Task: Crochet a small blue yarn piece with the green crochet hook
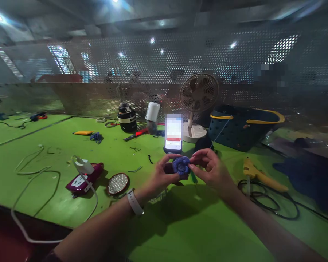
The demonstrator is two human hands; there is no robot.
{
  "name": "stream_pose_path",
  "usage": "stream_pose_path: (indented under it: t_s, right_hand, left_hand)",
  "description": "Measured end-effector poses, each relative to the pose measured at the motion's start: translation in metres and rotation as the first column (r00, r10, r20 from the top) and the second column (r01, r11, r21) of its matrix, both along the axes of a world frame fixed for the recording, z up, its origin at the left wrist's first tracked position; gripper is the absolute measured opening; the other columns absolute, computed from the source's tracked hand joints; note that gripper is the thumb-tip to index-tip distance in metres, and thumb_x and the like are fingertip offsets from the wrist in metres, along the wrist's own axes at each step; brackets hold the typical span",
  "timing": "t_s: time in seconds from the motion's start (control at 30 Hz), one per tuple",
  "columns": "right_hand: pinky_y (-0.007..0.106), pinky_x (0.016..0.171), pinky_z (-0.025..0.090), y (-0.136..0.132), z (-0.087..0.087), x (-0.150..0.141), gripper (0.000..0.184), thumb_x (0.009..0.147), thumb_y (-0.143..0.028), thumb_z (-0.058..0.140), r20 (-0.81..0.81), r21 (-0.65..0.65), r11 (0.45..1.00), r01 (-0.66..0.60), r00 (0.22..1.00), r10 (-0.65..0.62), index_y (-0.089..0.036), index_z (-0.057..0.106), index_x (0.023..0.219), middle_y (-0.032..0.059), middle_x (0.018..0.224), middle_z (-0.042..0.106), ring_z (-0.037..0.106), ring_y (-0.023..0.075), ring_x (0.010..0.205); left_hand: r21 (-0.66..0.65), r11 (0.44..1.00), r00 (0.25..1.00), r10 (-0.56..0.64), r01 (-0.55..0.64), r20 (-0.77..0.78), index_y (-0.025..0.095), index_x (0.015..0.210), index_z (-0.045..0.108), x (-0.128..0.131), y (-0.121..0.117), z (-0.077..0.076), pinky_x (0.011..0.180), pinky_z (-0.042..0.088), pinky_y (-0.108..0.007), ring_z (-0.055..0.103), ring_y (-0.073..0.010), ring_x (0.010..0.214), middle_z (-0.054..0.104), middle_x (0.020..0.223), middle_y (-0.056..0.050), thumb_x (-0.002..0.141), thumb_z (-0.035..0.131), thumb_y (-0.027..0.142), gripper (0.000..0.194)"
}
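A blue-purple crocheted flower (181,166) is held up over the green table, its round centre facing me. My left hand (164,173) grips it from the left, fingers behind and thumb along the lower edge. With thumb and forefinger, my right hand (209,168) pinches the flower's right edge. Just below the fingers a slim green piece (193,177) shows; what it belongs to is hidden. Behind the flower stands a lit phone (173,143), its screen partly blurred. A dark ball of yarn (204,144) sits beyond my right hand.
A yellow glue gun (264,176) with a coiled black cord lies right. Behind are a blue basket (235,131), a fan (199,92) and a black jug (126,120). To the left lie a purple power bank (84,180), white cable and round dotted disc (118,183).
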State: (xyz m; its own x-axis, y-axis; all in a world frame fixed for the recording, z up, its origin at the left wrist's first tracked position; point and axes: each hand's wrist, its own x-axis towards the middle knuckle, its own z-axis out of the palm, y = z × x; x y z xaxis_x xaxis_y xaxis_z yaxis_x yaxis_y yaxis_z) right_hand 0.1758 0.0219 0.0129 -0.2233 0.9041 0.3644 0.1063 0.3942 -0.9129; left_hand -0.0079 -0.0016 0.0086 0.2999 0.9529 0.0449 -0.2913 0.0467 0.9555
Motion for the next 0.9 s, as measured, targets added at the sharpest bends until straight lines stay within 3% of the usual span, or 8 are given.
stream_pose_path:
  t_s: [0.2,0.47,0.6,0.77,0.9]
  right_hand:
    - [0.035,0.073,0.058,-0.001,0.002,0.001,0.027,0.076,-0.031,0.071,0.059,0.049,0.997,0.06,0.996,-0.063,-0.024,0.052,0.094,0.0037,0.089,0.068,0.069,0.0201,0.083]
    - [0.035,0.073,0.058,-0.002,0.0,0.0,0.025,0.075,-0.03,0.07,0.059,0.076,0.994,0.082,0.994,-0.087,-0.024,0.052,0.091,0.0031,0.084,0.068,0.069,0.02,0.08]
    - [0.036,0.075,0.057,-0.004,0.0,0.0,0.024,0.077,-0.028,0.069,0.093,0.135,0.985,0.109,0.988,-0.122,-0.025,0.052,0.093,0.0028,0.087,0.068,0.069,0.0198,0.082]
    - [0.037,0.075,0.056,-0.004,0.0,-0.001,0.023,0.077,-0.029,0.069,0.104,0.144,0.985,0.097,0.988,-0.112,-0.025,0.053,0.092,0.003,0.087,0.068,0.069,0.0203,0.082]
    - [0.037,0.075,0.055,-0.003,0.001,0.0,0.024,0.076,-0.029,0.069,0.116,0.126,0.986,0.112,0.985,-0.127,-0.024,0.052,0.093,0.0031,0.086,0.067,0.067,0.0202,0.082]
  left_hand:
    - [-0.047,0.994,0.995,-0.1,0.1,0.003,0.018,0.118,0.06,-0.005,-0.001,0.007,0.071,0.056,-0.033,0.07,-0.0188,0.082,0.072,0.097,-0.008,0.066,0.084,0.017,0.058]
    - [-0.065,0.997,0.998,-0.035,0.039,0.048,0.015,0.107,0.064,-0.003,0.007,-0.007,0.068,0.056,-0.031,0.072,-0.0181,0.075,0.075,0.085,-0.005,0.063,0.087,0.02,0.05]
    - [-0.076,0.995,0.997,-0.065,0.068,0.035,0.018,0.114,0.062,-0.005,0.005,-0.001,0.067,0.056,-0.03,0.072,-0.019,0.08,0.075,0.091,-0.006,0.064,0.087,0.022,0.057]
    - [-0.12,0.992,0.998,-0.018,0.025,0.054,0.015,0.098,0.065,-0.005,0.004,0.004,0.065,0.055,-0.029,0.071,-0.0181,0.076,0.074,0.085,-0.004,0.06,0.088,0.021,0.045]
    - [-0.112,0.994,0.998,-0.01,0.017,0.059,0.015,0.097,0.065,-0.004,0.005,0.001,0.066,0.055,-0.029,0.069,-0.0158,0.077,0.073,0.088,-0.004,0.06,0.088,0.017,0.043]
